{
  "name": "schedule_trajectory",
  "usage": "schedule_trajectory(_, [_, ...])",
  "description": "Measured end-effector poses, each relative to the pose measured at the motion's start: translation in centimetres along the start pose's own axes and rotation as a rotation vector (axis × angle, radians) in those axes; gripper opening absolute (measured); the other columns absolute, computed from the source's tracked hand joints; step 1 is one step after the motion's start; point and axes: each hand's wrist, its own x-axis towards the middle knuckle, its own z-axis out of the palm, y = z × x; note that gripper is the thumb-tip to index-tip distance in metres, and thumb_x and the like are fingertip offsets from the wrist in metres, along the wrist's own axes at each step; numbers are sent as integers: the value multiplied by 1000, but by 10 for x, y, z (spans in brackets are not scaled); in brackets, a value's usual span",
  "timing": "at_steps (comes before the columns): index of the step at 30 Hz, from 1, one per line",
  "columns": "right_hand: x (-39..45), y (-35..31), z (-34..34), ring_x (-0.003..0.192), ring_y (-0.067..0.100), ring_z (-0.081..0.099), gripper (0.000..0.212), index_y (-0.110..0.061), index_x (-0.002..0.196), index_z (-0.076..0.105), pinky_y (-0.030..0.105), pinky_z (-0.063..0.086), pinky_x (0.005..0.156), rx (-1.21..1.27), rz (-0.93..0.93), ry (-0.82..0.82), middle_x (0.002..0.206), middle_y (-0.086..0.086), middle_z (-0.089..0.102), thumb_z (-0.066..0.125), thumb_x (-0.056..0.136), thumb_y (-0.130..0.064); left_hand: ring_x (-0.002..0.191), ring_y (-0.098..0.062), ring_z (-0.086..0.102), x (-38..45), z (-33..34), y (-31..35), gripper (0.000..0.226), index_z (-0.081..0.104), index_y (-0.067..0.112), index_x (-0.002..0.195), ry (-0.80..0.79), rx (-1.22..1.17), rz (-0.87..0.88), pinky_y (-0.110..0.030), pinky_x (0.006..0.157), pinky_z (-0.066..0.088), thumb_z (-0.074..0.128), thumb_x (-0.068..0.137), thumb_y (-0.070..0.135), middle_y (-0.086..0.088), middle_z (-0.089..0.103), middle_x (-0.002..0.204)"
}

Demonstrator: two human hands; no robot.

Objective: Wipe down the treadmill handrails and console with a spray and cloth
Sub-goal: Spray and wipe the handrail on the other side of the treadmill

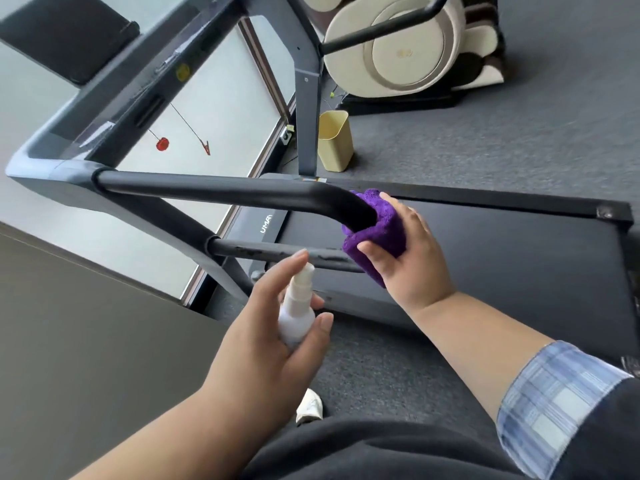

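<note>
My right hand (408,258) grips a purple cloth (379,225) wrapped over the free end of the near black handrail (214,188). My left hand (273,327) holds a small white spray bottle (298,306) upright, with the index finger on top of its nozzle. A second, scuffed handrail (277,252) runs just behind the bottle and under the cloth. The grey console (114,95) stretches across the upper left, joined to both rails.
The black treadmill belt (485,265) lies under my right hand. A yellow bin (334,140) stands by the treadmill's grey upright. A cream machine (391,46) sits at the back on grey carpet. A red safety key and clip hang from the console.
</note>
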Motion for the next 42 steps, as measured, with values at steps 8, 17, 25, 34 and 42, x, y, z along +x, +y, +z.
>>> schedule_trajectory(8, [65,-98,17,113,22,56,69,-26,142,52,29,43,96,-232,-237,-99,129,1,62,64,84,-63,85,-8,67,-5,3,5,61,32,61,137,9,-46,-8,-11,72,47,61,86,44,19,65,103])
schedule_trajectory(17, [39,-60,12,112,23,62,67,-24,135,60,31,47,94,-168,-127,32,128,4,64,63,82,-64,75,-5,64,-17,-7,-2,64,31,58,139,4,-14,-2,-7,68,45,62,86,41,18,62,101])
schedule_trajectory(25, [-12,-1,6,124,14,50,87,-22,146,47,15,34,99,-82,121,3,138,4,57,60,76,-72,83,-5,66,-20,-10,-4,63,30,62,137,0,-5,-12,-8,71,45,61,85,44,19,64,103])
schedule_trajectory(34, [8,-46,-6,124,12,56,68,-20,141,51,23,41,106,101,18,158,133,-2,60,63,87,-60,80,-2,64,-14,-10,-1,62,30,62,137,-41,-74,30,-17,70,50,60,86,45,20,63,106])
schedule_trajectory(42, [77,-121,36,113,27,57,67,-33,139,50,37,47,85,-494,-240,-217,128,-2,62,63,83,-67,80,0,64,-25,-13,1,62,30,61,139,-45,-89,22,-21,72,50,60,86,46,21,63,108])
